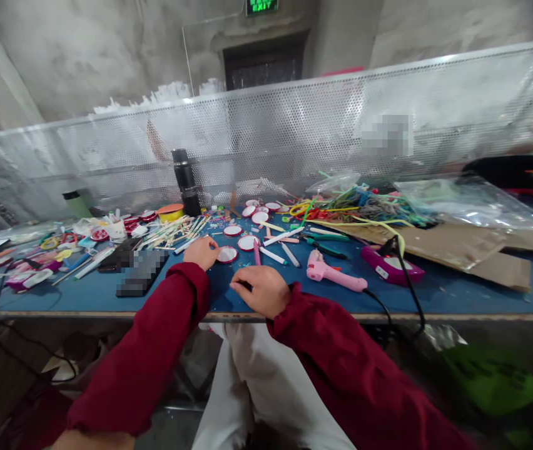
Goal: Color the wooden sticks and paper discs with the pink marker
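My left hand (202,252) rests on the blue tabletop with its fingers bent together at the edge of a small round disc (227,254), white with a red rim. More such discs lie just beyond, including a larger one (248,242) and another disc (232,230). To the right, my right hand (264,290) is curled, thumb and forefinger close together, near the table's front edge. A pink marker (256,251) sticks out past its knuckles; whether the fingers hold it is hidden. White markers (274,255) lie beyond that hand.
Right of my hands lie a pink glue gun (336,275), green-handled pliers (325,250), a purple device (392,264) with a black cable, and cardboard (435,247). A black bottle (186,184) stands behind. Phones (142,275) lie left. A perforated metal screen (285,125) closes the back.
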The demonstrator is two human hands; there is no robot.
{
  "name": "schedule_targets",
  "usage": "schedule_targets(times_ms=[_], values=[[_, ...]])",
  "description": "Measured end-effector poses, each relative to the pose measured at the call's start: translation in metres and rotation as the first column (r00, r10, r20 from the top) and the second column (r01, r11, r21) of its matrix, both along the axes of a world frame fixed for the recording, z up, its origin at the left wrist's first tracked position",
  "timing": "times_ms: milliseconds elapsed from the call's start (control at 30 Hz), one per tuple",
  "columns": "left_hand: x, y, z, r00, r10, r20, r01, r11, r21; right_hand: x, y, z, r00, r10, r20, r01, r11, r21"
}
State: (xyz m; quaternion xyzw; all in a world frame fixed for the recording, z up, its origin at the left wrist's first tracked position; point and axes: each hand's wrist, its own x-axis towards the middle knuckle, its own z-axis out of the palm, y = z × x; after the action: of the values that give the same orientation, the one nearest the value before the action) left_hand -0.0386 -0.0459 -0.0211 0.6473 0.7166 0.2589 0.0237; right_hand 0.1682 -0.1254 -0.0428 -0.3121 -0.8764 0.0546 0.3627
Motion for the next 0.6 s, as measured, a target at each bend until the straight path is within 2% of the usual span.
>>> schedule_targets(times_ms=[100,200,400,467,600], values=[[-0.007,0.001,0.0,0.997,0.013,0.079,-0.024,0.989,0.143,0.001,0.0,-0.001,1.0,0.004,0.001,-0.004,1.0,0.006],[-0.013,0.002,0.002,0.988,0.064,0.138,-0.098,0.961,0.257,0.001,0.0,-0.001,1.0,0.011,-0.001,-0.011,1.0,0.007],[-0.012,-0.001,0.008,0.965,0.177,0.195,-0.228,0.932,0.281,0.002,-0.001,-0.001,1.0,0.024,0.012,-0.024,1.0,0.011],[-0.007,-0.005,0.009,0.975,0.153,0.16,-0.192,0.944,0.267,0.002,-0.001,-0.002,0.999,0.027,0.018,-0.027,1.0,0.009],[0.006,-0.014,0.007,1.0,0.005,0.017,-0.009,0.967,0.254,0.004,-0.001,-0.002,0.998,0.045,0.038,-0.045,0.999,-0.008]])
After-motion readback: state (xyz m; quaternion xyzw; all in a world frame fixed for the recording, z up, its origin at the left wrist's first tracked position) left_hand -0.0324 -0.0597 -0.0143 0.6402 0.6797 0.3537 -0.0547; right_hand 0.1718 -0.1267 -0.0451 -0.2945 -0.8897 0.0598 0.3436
